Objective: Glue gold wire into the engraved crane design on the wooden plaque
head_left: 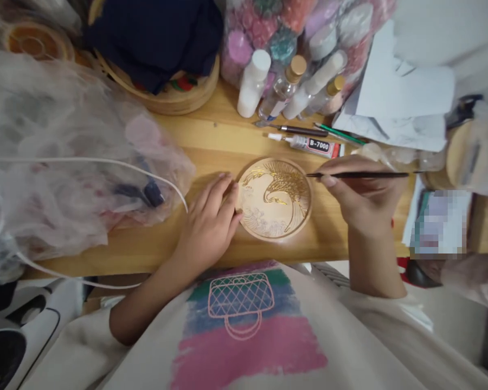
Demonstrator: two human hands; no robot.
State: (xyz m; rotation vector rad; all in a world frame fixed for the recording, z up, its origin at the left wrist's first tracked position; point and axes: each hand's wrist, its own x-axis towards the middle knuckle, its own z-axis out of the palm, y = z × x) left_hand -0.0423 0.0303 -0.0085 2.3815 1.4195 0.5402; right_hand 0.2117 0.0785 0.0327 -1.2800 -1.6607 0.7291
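Observation:
A round wooden plaque [255, 215] lies on the table, carved with a long-necked bird whose feathers and wing lines are gold; the lower-left carving is bare wood. My left hand [211, 222] rests at its left edge, fingers stretched out and touching the rim. To the right of the plaque, my right hand [364, 197] pinches a thin dark paintbrush [374, 175]. The brush lies almost level, its tip pointing left at the plaque's right rim. Whether the tip touches the wood I cannot tell.
Behind the plaque lie a B-7000 glue tube [317, 145], a dark pen-like tool [303, 130] and several bottles [282, 89]. Plastic bags [65, 146] and a white cable [117, 161] crowd the left. Dark cloth [154, 43] covers a round basket. Papers [406, 92] lie at right.

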